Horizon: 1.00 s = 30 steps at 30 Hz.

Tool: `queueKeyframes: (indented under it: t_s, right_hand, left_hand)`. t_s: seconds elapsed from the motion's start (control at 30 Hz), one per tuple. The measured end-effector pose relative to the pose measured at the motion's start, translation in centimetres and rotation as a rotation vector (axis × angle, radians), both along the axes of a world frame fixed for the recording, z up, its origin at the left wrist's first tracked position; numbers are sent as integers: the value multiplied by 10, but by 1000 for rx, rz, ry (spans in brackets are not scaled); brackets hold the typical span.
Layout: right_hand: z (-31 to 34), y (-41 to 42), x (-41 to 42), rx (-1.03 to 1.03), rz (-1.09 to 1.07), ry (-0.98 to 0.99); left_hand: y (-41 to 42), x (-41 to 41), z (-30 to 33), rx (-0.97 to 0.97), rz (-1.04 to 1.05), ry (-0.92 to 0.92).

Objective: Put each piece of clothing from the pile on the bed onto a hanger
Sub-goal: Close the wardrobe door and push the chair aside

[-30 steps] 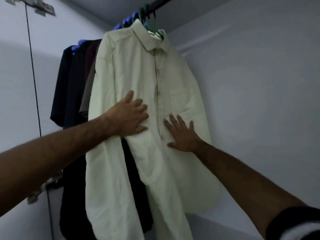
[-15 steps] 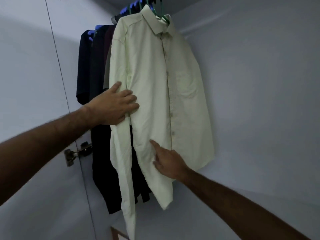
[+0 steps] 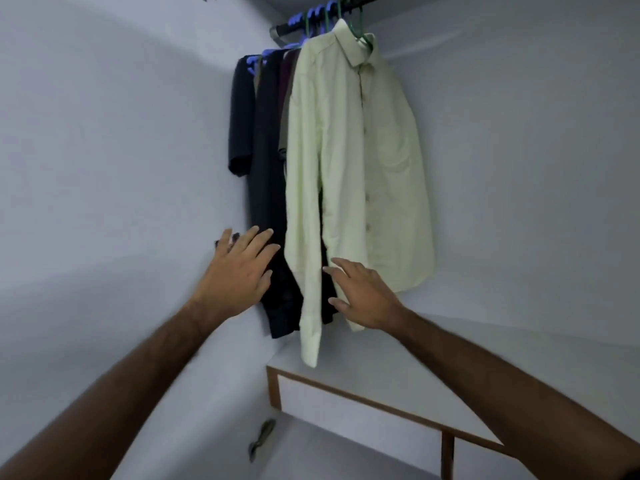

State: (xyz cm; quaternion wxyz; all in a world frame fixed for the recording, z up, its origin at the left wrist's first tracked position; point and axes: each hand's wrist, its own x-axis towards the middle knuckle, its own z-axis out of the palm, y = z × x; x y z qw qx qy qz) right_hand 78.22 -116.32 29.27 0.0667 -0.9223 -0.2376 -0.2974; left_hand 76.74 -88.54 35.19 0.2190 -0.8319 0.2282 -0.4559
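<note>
Pale yellow-green shirt (image 3: 360, 161) is hanging on a green hanger (image 3: 360, 32) from the dark rail (image 3: 346, 8) at the top of a white closet, outermost in the row. Its near sleeve is hanging straight down, cuff reaching just above the shelf (image 3: 391, 382).

Behind it, toward the left wall (image 3: 104, 168): several dark garments (image 3: 266, 168) are hanging on blue hangers (image 3: 311, 15), packed close together and pressed nearly against that wall. Their hems are showing beside and behind the sleeve.

Left hand (image 3: 235, 275) is hovering with fingers spread and straight, in front of the dark garments; contact cannot be judged. Right hand (image 3: 367, 296) is hovering with fingers loosely apart, in front of the shirt's lower front; it is holding nothing, and whether the fingertips are touching cloth cannot be told.

Open room: the right wall (image 3: 536, 168) beside the shirt is showing bare surface. Shelf front is carrying a brown wood edge (image 3: 363, 400) with an upright divider (image 3: 446, 455) below. A metal hinge (image 3: 259, 441) is sitting low on the left panel.
</note>
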Motion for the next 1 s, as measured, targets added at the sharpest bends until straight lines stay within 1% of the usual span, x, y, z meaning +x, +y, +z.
queueKeyframes:
  t_s: [0.1, 0.2, 0.37, 0.5, 0.57, 0.63, 0.73, 0.8, 0.87, 0.9, 0.93, 0.97, 1.0]
  right_hand:
    - [8, 19, -39, -2, 19, -57]
    - [5, 49, -83, -28, 65, -92]
    - [-10, 105, -137, -13, 152, -59]
    - [-22, 156, -176, -49, 240, -22]
    - [-23, 185, -192, -58, 285, -34]
    - [-22, 213, -206, -61, 326, -35]
    - [-21, 252, -224, -61, 381, -8]
    - [-22, 276, -234, -63, 407, 13]
    - [-24, 299, -241, -59, 424, 43]
    - [-25, 310, -245, -57, 427, 53]
    - [-26, 321, -247, -56, 429, 59]
    - [-27, 331, -250, -55, 428, 68]
    - [-27, 340, -252, -49, 424, 79]
  left_hand:
    - [32, -43, -24, -129, 97, -16]
    - [66, -96, -47, -205, 179, -30]
    - [117, -177, -69, -311, 324, -61]
    - [161, -241, -80, -409, 425, -31]
    - [187, -267, -80, -504, 450, -1]
    - [209, -288, -79, -662, 449, 13]
    - [241, -299, -73, -1051, 358, 24]
    - [261, -300, -67, -1385, 204, 74]
    - [270, -304, -57, -1758, -55, 245]
    - [272, -305, -54, -1849, -140, 352]
    - [274, -304, -52, -1855, -160, 440]
    - [276, -303, -54, -1815, -139, 493]
    - [281, -300, -56, -1771, -113, 505]
